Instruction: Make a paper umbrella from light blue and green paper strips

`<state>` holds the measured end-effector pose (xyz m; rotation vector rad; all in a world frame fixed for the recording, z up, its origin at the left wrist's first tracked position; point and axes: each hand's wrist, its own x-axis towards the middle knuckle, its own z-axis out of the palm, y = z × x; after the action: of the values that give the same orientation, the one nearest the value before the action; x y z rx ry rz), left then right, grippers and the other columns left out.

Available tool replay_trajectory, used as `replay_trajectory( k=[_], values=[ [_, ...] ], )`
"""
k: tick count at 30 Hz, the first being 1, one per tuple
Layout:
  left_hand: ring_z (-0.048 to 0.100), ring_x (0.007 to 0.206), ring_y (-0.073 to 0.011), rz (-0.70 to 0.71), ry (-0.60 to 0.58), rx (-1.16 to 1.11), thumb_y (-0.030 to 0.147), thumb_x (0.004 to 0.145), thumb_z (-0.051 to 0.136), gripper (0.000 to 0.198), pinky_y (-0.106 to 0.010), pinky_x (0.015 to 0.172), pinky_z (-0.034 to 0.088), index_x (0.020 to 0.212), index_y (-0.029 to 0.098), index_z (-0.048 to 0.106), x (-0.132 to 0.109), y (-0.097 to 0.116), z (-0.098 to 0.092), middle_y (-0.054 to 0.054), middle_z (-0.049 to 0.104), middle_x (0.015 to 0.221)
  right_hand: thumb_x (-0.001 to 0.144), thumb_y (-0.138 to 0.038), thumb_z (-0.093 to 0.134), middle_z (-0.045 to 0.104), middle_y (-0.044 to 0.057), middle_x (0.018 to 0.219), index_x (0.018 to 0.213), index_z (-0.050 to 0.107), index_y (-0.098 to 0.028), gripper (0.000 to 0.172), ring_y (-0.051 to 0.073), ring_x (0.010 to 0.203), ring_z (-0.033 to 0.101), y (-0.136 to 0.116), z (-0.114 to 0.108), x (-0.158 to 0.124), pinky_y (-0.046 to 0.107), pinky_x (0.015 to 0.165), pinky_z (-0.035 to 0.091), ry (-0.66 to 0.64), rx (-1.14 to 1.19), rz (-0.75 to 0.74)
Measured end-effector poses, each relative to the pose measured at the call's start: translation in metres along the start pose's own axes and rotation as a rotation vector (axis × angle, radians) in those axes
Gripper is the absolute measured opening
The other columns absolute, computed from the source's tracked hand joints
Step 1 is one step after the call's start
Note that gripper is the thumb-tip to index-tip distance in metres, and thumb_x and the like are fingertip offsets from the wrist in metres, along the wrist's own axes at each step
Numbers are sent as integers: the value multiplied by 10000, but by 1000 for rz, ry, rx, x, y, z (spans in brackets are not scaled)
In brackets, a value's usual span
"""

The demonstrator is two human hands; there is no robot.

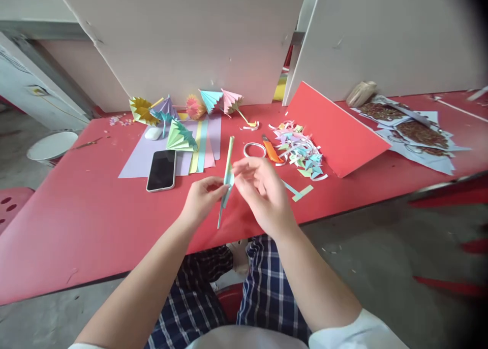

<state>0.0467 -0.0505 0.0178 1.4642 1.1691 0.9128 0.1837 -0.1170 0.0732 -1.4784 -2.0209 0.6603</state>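
here, the left fingers (220,191) pinch a slim green-and-blue paper roll (229,158), curled right fingers (247,188) beside it, grip unclear.

Paper stick (229,167) above table (95,212), phone (162,170) left, scraps (299,147) right

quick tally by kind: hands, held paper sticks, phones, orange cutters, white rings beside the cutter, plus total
Left hand and right hand: 2
Held paper stick: 1
Phone: 1
Orange cutter: 1
White ring: 1
Total: 6
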Motion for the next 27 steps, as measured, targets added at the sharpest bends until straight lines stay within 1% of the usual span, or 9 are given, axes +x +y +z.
replay_trajectory(
  k=[2, 3, 5, 7, 10, 17, 20, 23, 27],
  values=[
    [597, 684, -163, 57, -24, 112, 314, 691, 601, 236, -293, 640, 502, 820, 120, 636, 5, -7, 0, -41, 639, 718, 814, -406, 358, 582, 63, 1011, 1292, 312, -268, 500, 203, 974, 550, 23, 14, 23, 346, 775, 483, 232, 336, 212],
    [600, 706, -164, 83, -35, 149, 305, 703, 590, 238, -285, 645, 499, 858, 129, 631, 6, -10, 0, -40, 640, 738, 812, -407, 376, 573, 77, 1012, 1298, 279, -233, 525, 197, 962, 556, 35, 23, 31, 340, 781, 482, 261, 379, 245],
    [600, 697, -146, 119, -73, 177, 285, 742, 547, 268, -260, 625, 492, 973, 153, 583, 8, -17, 2, -21, 631, 750, 774, -369, 470, 597, 60, 898, 1282, 263, -189, 578, 180, 826, 599, 57, 39, 40, 325, 728, 501, 204, 570, 318],
    [588, 636, -119, 135, -85, 202, 252, 781, 485, 273, -235, 572, 479, 1045, 181, 501, 8, -22, 6, 4, 615, 753, 747, -306, 517, 608, 31, 848, 1282, 246, -207, 609, 171, 820, 604, 73, 50, 43, 318, 741, 496, 198, 780, 385],
    [572, 667, -111, 245, -106, 428, 171, 808, 396, 190, -233, 601, 461, 967, 207, 494, 8, -28, 12, 5, 585, 816, 716, -257, 551, 621, 14, 850, 1251, 283, -230, 598, 161, 832, 601, 83, 55, 38, 314, 776, 481, 219, 875, 402],
    [532, 751, -165, 444, -92, 1144, 219, 851, 389, 196, -252, 569, 419, 956, 229, 554, 10, -38, 13, -61, 510, 970, 724, -261, 497, 538, -56, 702, 1327, 127, -275, 707, 138, 658, 600, 86, 57, 26, 293, 616, 534, 256, 735, 450],
    [520, 779, -192, 523, -117, 1315, 95, 815, 402, 213, -304, 635, 431, 905, 200, 565, 9, -35, 15, -81, 514, 937, 747, -259, 461, 507, -46, 703, 1269, 291, -294, 550, 111, 517, 566, 91, 63, 20, 262, 509, 527, 208, 557, 448],
    [534, 719, -178, 468, -225, 1380, 20, 787, 386, 243, -267, 562, 437, 867, 167, 561, 5, -31, 21, -74, 517, 844, 788, -280, 407, 556, 0, 757, 1125, 470, -262, 343, 109, 455, 549, 94, 64, 16, 246, 415, 498, 105, 416, 467],
    [556, 683, -183, 337, -210, 1430, 3, 772, 384, 260, -265, 519, 444, 926, 112, 563, -5, -30, 33, -92, 535, 818, 834, -264, 347, 622, 61, 974, 1077, 549, -233, 317, 146, 594, 616, 91, 61, 13, 251, 468, 505, 33, 195, 404]
  ],
)
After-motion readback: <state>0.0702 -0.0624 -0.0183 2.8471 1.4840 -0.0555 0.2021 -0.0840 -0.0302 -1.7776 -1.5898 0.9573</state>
